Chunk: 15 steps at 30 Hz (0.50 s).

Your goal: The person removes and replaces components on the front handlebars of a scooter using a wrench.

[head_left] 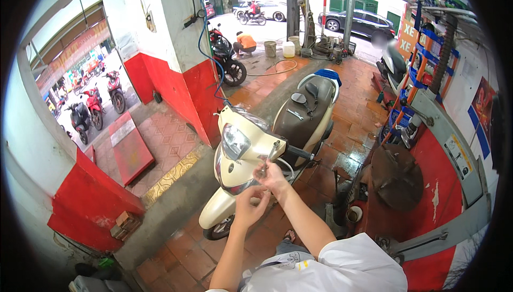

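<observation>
A cream scooter (pixel 243 156) stands in front of me, its headlight and front fender turned toward me. My right hand (pixel 271 176) is closed around a slim metal hand tool (pixel 273 151), which points up beside the handlebar; its exact kind is unclear. Just below it, my left hand (pixel 251 206) has thumb and fingers bent together near the scooter's front panel, and anything pinched there is too small to make out. On the brown seat (pixel 304 126) lie two detached mirrors (pixel 299 98) and a silver wrench (pixel 295 114).
To the right are a tool rack (pixel 422 73) with blue trays, a grey lift post (pixel 454 153) and a round dark stool (pixel 396 177). A blue hose (pixel 206 19) hangs from the pillar at left. Farther off, a person in orange (pixel 246 41) crouches by a dark motorbike (pixel 227 62).
</observation>
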{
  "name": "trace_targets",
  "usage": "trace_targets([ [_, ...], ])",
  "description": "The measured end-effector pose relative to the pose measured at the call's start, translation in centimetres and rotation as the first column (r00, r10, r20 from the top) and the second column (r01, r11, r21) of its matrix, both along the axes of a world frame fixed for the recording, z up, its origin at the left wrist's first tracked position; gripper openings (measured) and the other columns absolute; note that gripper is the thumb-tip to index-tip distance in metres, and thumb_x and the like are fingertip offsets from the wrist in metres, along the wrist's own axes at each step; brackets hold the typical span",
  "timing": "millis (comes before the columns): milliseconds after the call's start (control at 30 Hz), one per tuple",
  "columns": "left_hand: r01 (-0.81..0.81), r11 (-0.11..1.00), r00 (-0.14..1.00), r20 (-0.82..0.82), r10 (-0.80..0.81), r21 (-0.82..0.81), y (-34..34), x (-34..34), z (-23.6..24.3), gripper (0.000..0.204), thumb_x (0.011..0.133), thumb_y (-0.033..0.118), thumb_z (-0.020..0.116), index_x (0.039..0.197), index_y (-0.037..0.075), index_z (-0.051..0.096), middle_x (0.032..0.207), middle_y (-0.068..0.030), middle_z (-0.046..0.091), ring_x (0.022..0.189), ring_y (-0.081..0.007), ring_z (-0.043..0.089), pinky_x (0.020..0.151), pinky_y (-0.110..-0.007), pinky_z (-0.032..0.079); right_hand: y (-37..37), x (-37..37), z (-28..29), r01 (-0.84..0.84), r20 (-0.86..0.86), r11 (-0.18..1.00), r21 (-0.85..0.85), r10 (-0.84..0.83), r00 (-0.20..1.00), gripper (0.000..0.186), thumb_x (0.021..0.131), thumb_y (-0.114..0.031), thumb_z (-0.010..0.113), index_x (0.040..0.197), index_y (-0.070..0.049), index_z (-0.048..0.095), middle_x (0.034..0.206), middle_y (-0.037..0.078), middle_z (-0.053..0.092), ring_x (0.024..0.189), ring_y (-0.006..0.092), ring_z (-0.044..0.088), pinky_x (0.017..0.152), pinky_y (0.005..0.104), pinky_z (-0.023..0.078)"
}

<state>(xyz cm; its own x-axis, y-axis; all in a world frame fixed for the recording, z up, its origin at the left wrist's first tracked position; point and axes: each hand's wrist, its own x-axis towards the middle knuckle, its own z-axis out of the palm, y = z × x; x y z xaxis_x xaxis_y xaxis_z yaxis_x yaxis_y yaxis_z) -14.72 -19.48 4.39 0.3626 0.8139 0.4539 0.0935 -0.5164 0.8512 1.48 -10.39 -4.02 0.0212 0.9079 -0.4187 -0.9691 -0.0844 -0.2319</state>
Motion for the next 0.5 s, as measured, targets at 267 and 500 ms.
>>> trace_targets([
  [267, 0.020, 1.000, 1.000, 0.018, -0.019, -0.024, 3.7, 2.6, -1.2, 0.009, 0.086, 0.007, 0.071, 0.089, -0.001, 0.069, 0.077, -0.0069, 0.070, 0.068, -0.0122, 0.065, 0.068, -0.027, 0.053, -3.8, 6.9, 4.2, -0.092, 0.417, 0.987, 0.131, 0.030, 0.909, 0.025, 0.108, -0.029, 0.037, 0.115, -0.011, 0.053, 0.071, -0.004, 0.041, 0.056, 0.0081, 0.037, 0.057, 0.0276, 0.040],
  [500, 0.117, 0.993, 0.992, -0.053, -0.118, -0.023, 11.8, 10.2, -0.7, 0.010, 0.085, 0.008, 0.072, 0.088, -0.001, 0.069, 0.076, -0.0091, 0.070, 0.068, -0.0146, 0.067, 0.067, -0.028, 0.054, -0.5, 20.5, 5.7, -0.052, 0.741, 0.994, 0.098, -0.038, 0.670, 0.028, 0.106, -0.029, 0.044, 0.105, -0.006, 0.059, 0.064, -0.007, 0.036, 0.050, 0.0036, 0.029, 0.048, 0.0213, 0.028],
])
